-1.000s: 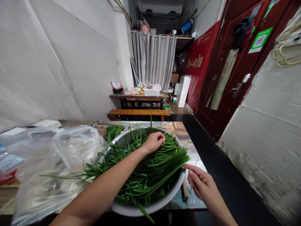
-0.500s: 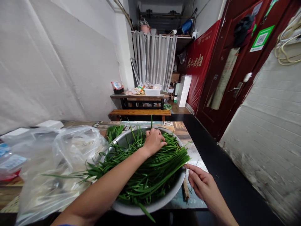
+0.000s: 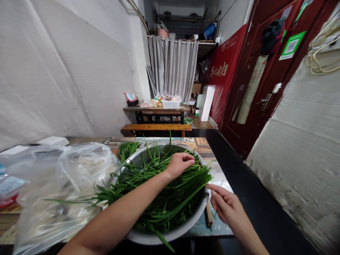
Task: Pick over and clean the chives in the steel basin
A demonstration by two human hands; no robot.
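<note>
A wide metal basin on the table holds a heap of long green chives. My left hand reaches across the basin and pinches a few chive stalks near its far right rim. My right hand rests at the basin's right edge, fingers loosely curled, its fingertips touching the cut ends of the chives. A second small bunch of chives lies behind the basin.
A clear plastic bag lies on the table to the left. Wooden skewers rest right of the basin. Farther back stand a bench, a cluttered table and a grey curtain. A red door is on the right.
My left hand slid a little to the right and toward me over the chives, fingers now pinching stalks. My right hand stayed at the basin's edge.
</note>
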